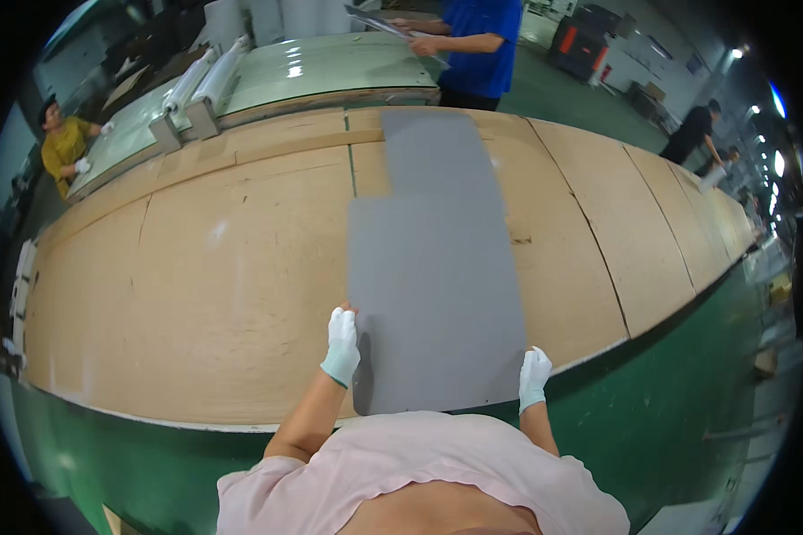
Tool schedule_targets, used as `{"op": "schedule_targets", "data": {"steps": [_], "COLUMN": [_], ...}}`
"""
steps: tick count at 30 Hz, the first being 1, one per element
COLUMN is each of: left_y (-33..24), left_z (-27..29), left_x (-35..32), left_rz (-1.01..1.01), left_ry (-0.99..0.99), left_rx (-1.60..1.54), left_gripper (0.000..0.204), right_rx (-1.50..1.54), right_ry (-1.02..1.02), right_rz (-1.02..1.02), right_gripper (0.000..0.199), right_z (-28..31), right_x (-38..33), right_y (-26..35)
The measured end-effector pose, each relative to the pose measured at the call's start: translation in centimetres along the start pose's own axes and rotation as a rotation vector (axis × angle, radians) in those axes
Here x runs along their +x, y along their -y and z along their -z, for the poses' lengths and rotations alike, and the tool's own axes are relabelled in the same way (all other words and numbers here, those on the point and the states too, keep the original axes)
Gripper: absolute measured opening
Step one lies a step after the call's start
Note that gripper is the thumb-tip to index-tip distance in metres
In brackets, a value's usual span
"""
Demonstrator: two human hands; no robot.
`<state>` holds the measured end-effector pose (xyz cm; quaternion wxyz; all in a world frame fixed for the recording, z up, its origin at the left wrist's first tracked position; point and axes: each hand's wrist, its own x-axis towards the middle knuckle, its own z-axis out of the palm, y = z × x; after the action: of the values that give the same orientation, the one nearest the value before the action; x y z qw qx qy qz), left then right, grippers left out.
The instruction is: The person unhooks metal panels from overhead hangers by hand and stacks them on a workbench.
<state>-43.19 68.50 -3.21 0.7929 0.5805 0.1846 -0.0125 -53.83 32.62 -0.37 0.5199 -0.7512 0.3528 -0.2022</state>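
Note:
A large grey sheet [439,294] with rounded corners lies before me, its near edge close to my body. Behind it, and partly covered by it, a second grey sheet [437,156] reaches to the far side of the wooden table. My left hand [342,346], in a white glove with bare fingertips, is closed at the near sheet's left edge. On the opposite edge, lower down, my right hand [534,374], also gloved in white, is closed with its fingers at the sheet's border.
The long plywood table [214,294] has seams and a raised strip along its far side. Beyond stands a glass-topped table [330,67] with clear film rolls [214,76]. A person in blue [482,45] holds a sheet there; a person in yellow [65,147] works at left.

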Motion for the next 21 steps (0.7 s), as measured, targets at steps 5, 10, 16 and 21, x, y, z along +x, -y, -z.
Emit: {"op": "schedule_targets", "data": {"steps": [5,10,16,21], "left_y": [0.1,-0.3,-0.7,-0.8], "left_z": [-9.2,-18.3,-19.5,-25.6], "left_x": [7.7,21.2,36.6,41.6], "left_rz": [0.006,-0.018,-0.524,-0.134], "left_ry": [-0.067,-0.032,0.058,-0.172], "left_rx": [0.009,0.218,0.781,0.473], "left_gripper": [0.026,0.019,0.024,0.035], "right_rx": [0.106,-0.081,0.024,0.107], "right_ry": [0.095,0.176,0.278,0.282], "right_rz": [-0.161,0.063,0.169,0.018], "right_gripper": [0.031,0.033,0.028,0.023], "right_z": [-2.9,-9.8,-21.9,-25.5], "right_x": [13.8,29.9,41.0,45.8], "right_y": [-1.4,-0.5,3.1,3.2]}}
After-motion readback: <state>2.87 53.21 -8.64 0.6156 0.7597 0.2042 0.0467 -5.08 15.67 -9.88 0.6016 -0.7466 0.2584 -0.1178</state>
